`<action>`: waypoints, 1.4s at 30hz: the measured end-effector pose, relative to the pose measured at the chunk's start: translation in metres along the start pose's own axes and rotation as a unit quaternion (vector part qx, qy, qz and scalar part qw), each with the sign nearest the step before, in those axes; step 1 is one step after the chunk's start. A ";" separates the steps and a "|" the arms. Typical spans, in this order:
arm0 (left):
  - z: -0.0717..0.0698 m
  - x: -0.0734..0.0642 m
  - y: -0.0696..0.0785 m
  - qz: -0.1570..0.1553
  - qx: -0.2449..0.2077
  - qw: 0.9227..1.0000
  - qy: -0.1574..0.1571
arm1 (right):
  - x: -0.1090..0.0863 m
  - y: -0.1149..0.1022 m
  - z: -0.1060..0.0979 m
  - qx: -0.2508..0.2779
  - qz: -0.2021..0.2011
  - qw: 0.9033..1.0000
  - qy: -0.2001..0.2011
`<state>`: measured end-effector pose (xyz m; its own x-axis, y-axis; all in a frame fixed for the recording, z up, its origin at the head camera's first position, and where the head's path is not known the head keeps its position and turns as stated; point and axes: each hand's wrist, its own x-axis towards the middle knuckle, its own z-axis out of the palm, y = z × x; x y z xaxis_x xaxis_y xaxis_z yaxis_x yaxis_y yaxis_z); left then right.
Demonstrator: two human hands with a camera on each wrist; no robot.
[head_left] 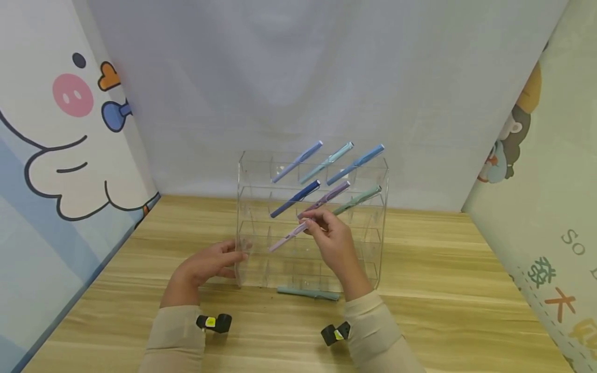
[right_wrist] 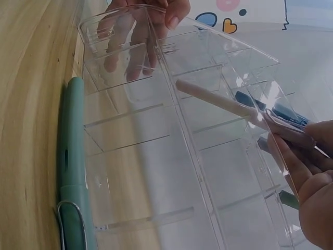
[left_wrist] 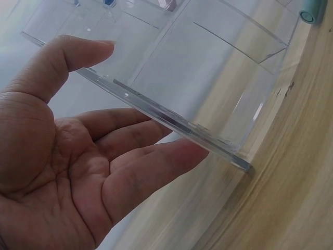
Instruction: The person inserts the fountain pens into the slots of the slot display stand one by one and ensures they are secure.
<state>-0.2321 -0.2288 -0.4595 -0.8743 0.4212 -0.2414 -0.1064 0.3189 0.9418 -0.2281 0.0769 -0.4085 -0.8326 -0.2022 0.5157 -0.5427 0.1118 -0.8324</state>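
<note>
A clear acrylic pen rack (head_left: pixel 308 267) with tiers of compartments stands on the table. My left hand (head_left: pixel 212 264) holds its left side wall; in the left wrist view the thumb (left_wrist: pixel 86 54) lies on one side of the panel's edge and the fingers on the other. Between thumb and fingers my right hand (head_left: pixel 332 241) pinches a pale pink pen (head_left: pixel 286 239) near its clip end. That pen slants down to the left, its far end at a left compartment of the third tier; whether it touches is unclear. A green pen (right_wrist: pixel 73 140) lies on the table along the rack's front.
Slanted in the top tier are a periwinkle pen (head_left: pixel 297 161), an aqua pen (head_left: pixel 327 163) and a blue pen (head_left: pixel 356 165). Below them sit a dark blue pen (head_left: pixel 295 199), a purple pen (head_left: pixel 332 194) and a sage green pen (head_left: pixel 359 199). A pale curtain (head_left: pixel 289 93) hangs behind.
</note>
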 end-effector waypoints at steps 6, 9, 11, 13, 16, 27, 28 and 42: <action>0.000 0.000 -0.001 -0.001 0.000 1.000 0.003 | 0.000 -0.001 -0.003 -0.020 0.012 1.000 -0.014; -0.001 0.000 -0.001 -0.004 -0.002 1.000 0.004 | 0.001 -0.001 -0.006 -0.032 0.018 0.999 -0.026; -0.001 0.000 -0.001 -0.004 -0.003 1.000 0.004 | 0.001 -0.001 -0.007 -0.043 0.022 0.998 -0.032; -0.001 0.000 -0.001 -0.004 -0.003 1.000 0.005 | 0.001 -0.003 -0.009 -0.052 0.029 0.998 -0.037; -0.001 0.000 -0.001 -0.004 -0.003 1.000 0.006 | 0.001 -0.004 -0.011 -0.065 0.041 0.996 -0.043; -0.001 0.000 0.000 -0.002 0.001 1.000 0.003 | 0.000 -0.007 -0.015 -0.080 0.035 0.994 -0.064; -0.001 0.001 0.000 -0.002 0.002 1.000 0.003 | 0.000 -0.007 -0.016 -0.081 0.034 0.994 -0.067; -0.001 -0.001 0.001 -0.003 0.001 1.000 0.000 | 0.000 -0.005 -0.029 -0.095 0.009 0.992 -0.079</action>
<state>-0.2316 -0.2293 -0.4582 -0.8740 0.4187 -0.2465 -0.1104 0.3229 0.9400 -0.2285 0.1048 -0.3989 -0.8230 -0.3472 0.4496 -0.5511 0.2961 -0.7801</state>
